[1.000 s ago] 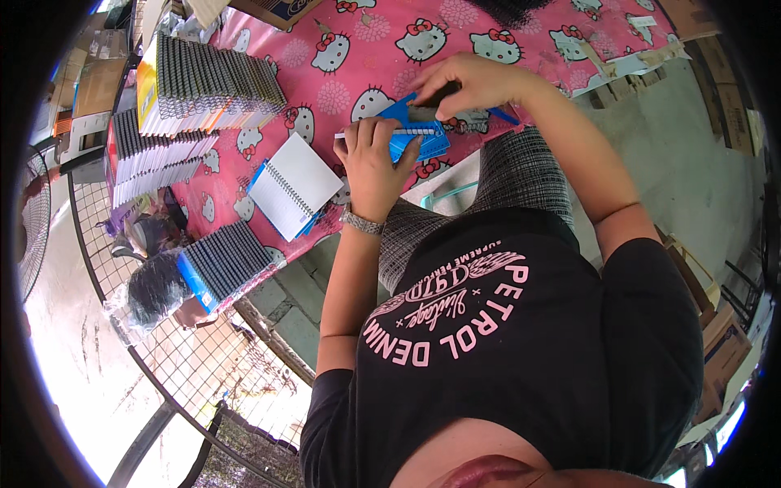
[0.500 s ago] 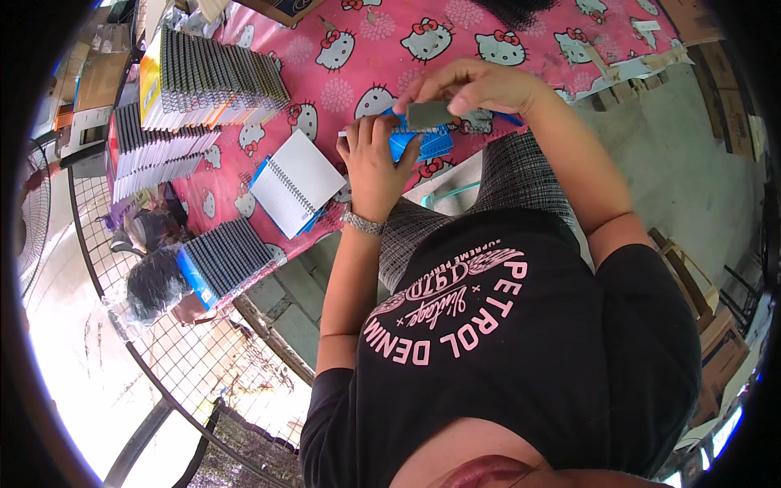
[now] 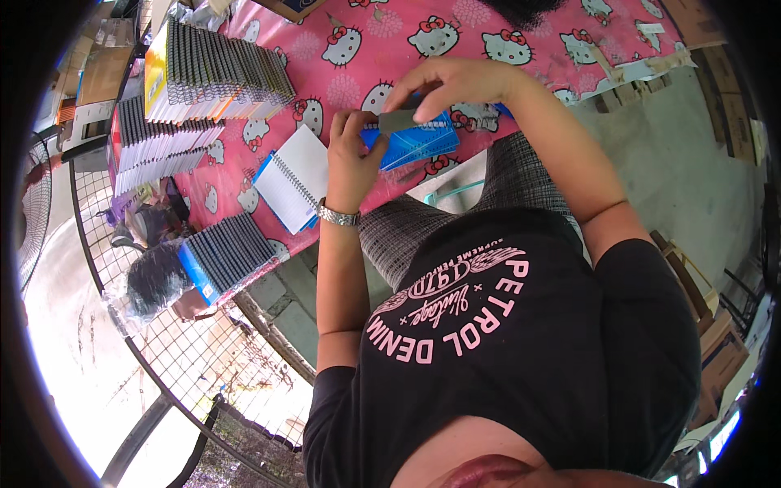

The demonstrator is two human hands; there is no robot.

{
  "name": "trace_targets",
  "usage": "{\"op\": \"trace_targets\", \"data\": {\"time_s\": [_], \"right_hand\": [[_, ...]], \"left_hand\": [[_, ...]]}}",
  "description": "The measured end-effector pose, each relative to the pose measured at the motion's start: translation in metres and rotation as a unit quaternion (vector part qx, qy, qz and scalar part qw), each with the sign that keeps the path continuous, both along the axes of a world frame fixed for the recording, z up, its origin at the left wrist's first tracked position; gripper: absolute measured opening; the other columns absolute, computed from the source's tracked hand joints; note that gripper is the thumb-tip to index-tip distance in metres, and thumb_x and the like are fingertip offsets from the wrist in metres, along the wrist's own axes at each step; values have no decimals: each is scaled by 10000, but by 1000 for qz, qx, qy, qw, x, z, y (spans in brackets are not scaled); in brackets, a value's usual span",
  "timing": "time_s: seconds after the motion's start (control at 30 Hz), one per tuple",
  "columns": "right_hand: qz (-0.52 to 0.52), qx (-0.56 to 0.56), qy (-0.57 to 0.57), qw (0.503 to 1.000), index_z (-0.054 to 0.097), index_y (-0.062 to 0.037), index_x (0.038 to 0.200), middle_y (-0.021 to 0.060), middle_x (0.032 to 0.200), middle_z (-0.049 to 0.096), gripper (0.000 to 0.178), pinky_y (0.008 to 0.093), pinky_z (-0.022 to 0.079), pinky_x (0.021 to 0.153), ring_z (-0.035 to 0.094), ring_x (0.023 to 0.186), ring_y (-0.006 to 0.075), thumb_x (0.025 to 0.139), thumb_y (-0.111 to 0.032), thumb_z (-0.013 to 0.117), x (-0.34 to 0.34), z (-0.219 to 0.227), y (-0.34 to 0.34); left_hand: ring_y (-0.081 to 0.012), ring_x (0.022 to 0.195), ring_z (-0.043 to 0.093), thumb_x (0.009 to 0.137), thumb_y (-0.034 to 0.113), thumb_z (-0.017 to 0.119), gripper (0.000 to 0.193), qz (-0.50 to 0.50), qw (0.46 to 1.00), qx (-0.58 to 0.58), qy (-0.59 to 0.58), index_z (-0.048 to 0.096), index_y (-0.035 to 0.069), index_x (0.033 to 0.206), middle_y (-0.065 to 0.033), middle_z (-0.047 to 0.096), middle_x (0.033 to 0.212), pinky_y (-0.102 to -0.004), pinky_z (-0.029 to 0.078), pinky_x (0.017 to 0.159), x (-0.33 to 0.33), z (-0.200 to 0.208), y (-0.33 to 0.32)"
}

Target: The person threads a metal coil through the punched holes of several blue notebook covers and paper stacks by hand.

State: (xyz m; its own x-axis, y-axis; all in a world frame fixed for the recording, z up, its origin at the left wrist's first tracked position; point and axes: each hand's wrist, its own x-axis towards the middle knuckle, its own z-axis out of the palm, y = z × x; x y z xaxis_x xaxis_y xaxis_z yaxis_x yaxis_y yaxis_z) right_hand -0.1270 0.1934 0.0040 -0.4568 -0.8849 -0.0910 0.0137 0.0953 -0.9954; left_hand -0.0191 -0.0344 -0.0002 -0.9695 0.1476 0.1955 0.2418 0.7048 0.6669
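A blue spiral notebook [image 3: 427,145] lies near the table's front edge, between my legs and the far side. My left hand [image 3: 355,159] is closed on its left end, the thumb over the blue cover and the fingers curled at the corner. My right hand [image 3: 468,88] reaches over from the right and pinches a small flat grey-green piece [image 3: 396,122]. That piece is held along the notebook's spiral edge, near my left fingertips; whether it touches the coil is hard to see. Left of my wrist, an open spiral notebook [image 3: 291,180] shows white pages over a blue cover.
Tall stacks of spiral notebooks [image 3: 224,77] stand at the left, with another stack [image 3: 167,142] beside them. A lower blue-covered stack [image 3: 232,256] sits at the table's near left corner. A pink patterned cover [image 3: 374,53] spreads over the table. Cardboard boxes [image 3: 724,358] are at the right.
Both hands have shifted left along the notebook, the grey-green piece moving left with my right hand. More of the blue cover shows now.
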Motion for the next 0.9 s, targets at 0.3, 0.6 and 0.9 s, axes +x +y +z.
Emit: {"op": "trace_targets", "data": {"time_s": [0.3,0.6,0.9], "right_hand": [[-360,237,500,751,452,-195,1418,133,1453,406,699,536,335,1069,401,1320,372,804,-386,723,2,-63,52],[-330,312,455,766,491,-47,1344,195,1254,517,599,477,414,959,504,1120,377,839,-306,683,117,-58,72],[-317,64,427,845,522,-106,1330,133,1246,513,596,456,376,959,489,1110,337,791,-274,714,139,-10,3]], "left_hand": [[-149,712,627,879,58,666,186,89,979,176,-48,615,11,1052,-86,648,964,-266,487,589,6,-9,0],[-109,671,646,934,59,626,198,171,954,246,7,581,-21,1109,-86,684,868,-234,498,599,16,-31,7],[-128,756,667,931,46,631,186,159,955,247,-32,570,-22,1093,-68,649,829,-245,520,641,20,-36,3]]}}
